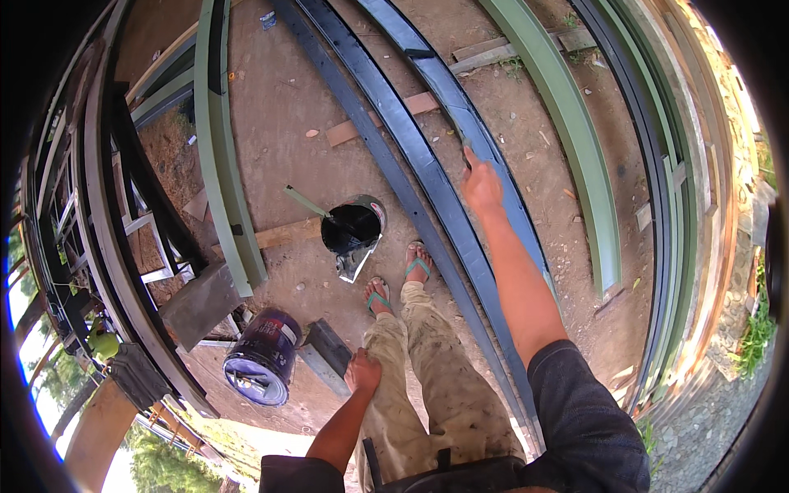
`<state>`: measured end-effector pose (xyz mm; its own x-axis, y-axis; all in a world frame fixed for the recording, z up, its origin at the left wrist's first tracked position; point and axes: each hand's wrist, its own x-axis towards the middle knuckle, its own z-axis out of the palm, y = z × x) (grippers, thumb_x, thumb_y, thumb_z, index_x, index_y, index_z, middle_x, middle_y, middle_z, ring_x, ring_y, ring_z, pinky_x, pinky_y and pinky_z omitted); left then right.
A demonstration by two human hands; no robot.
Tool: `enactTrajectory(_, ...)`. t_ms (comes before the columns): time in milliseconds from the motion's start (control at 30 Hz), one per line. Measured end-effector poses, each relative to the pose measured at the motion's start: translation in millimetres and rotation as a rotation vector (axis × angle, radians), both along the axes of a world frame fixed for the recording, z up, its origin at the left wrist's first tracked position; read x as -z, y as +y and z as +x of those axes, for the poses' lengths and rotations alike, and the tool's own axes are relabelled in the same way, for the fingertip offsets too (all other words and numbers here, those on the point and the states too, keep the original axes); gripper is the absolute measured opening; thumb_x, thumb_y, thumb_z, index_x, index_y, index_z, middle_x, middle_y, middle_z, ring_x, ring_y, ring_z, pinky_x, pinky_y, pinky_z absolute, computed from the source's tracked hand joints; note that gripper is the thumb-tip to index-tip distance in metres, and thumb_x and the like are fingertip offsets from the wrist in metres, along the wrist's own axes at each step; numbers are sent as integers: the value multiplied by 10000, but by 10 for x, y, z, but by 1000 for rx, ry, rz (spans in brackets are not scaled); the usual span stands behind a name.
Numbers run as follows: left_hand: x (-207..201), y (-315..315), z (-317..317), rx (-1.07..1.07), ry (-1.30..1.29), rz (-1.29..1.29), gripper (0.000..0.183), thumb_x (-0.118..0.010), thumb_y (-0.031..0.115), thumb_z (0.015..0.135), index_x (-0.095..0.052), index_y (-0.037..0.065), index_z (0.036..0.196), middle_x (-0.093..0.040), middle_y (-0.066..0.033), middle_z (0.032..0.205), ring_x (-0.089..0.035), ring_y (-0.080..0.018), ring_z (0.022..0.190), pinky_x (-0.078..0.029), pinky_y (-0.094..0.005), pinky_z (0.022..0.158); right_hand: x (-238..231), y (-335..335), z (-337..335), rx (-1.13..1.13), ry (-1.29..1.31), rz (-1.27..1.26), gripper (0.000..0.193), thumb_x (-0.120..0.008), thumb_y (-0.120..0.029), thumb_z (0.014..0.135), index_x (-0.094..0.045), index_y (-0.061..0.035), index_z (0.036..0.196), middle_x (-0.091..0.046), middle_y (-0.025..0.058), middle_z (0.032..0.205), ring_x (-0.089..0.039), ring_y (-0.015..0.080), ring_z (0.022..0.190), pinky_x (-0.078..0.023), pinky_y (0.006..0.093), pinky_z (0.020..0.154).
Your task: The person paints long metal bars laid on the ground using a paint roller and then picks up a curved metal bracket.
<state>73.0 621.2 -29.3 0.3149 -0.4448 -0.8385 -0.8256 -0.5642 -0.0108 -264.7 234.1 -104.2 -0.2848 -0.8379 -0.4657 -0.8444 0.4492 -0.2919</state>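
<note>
My right hand [482, 185] reaches out over a long steel beam [485, 146] with a glossy black coat. Its fingers are closed around something small that I cannot make out, the tip close to the beam's surface. My left hand [362, 372] is a closed fist against my stained trousers [386, 394] near the knee; nothing shows in it. Ahead of my feet stands an open bucket of black paint [353, 223], dark drips on its side and a pale green stick [306, 200] leaning out. Another black beam [394, 99] lies left of the first.
Green steel beams lie right [567, 123] and left [220, 164]. Timber pieces [289, 233] lie beneath some of them. A dark paint pail [263, 355] and a short metal channel piece [325, 355] are by my left side. Stacked dark steel [111, 222] lines the far left.
</note>
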Motion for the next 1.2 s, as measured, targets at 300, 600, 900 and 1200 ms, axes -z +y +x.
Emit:
enactTrajectory(300,-42,-13,-116,-50,-28,5,390,-628,291,888,-684,120,1234,-737,-166,1211,-704,-403,1113,-551,-540,932,-150,-231,-19,0,-19,-28,560,-640,-205,999,-545,-260,1548,-685,255,1219,-676,449,1142,-548,549,984)
enactTrajectory(600,9,325,-312,-32,130,148,492,-642,348,891,-654,138,1335,-730,-194,1239,-680,-402,1189,-524,-540,1010,-651,2133,-614,33,80,148,622,-650,-157,995,-504,-315,1578,-675,258,1161,-704,474,1030,-560,569,919)
enactTrajectory(900,45,455,-583,13,418,241,524,-654,398,917,-627,171,1388,-713,-193,1300,-664,-389,1233,-514,-513,1042,-63,251,-778,-68,-28,-224,563,-627,-211,1029,-501,-242,1577,-726,214,917,-735,387,833,-591,526,794)
enactTrajectory(1200,-10,630,-538,-65,395,192,475,-620,390,933,-635,197,1367,-708,-210,1299,-654,-404,1240,-510,-523,1042,-359,-290,-92,709,-788,120,498,-453,-293,1133,-438,-225,1626,-649,61,732,-487,128,498,-429,323,447)
